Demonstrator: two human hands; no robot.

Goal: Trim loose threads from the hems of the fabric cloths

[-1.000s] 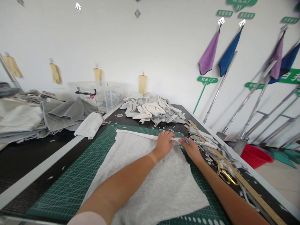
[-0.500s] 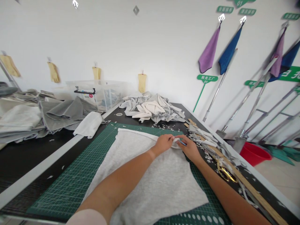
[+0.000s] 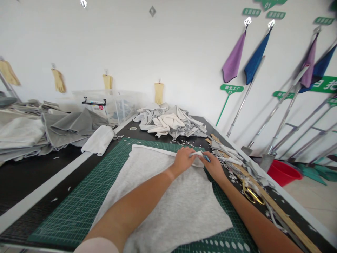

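Observation:
A light grey cloth (image 3: pixel 184 211) lies spread over the green gridded cutting mat (image 3: pixel 76 203), with a folded strip along its far edge. My left hand (image 3: pixel 183 160) is closed on that edge near the far right corner, pinching the fabric. Close beside it, my right hand (image 3: pixel 213 168) is closed around a small blue tool (image 3: pixel 206 158), most of it hidden by the fingers. A bit of the cloth's edge stands raised between both hands. I cannot make out the tool's working end.
Crumpled grey and white cloths (image 3: pixel 171 121) are heaped behind the mat. Folded cloths (image 3: pixel 65 128) and a clear plastic box (image 3: pixel 105 105) stand at left. Fabric strips, a wooden strip (image 3: pixel 292 225) and gold-handled scissors (image 3: pixel 251 194) lie at right. A red basin (image 3: pixel 284 173) is beyond the table edge.
The raised bit of edge between my hands now shows more plainly as a flap. My right hand has shifted slightly right, away from my left fingertips. The cloth lies as before.

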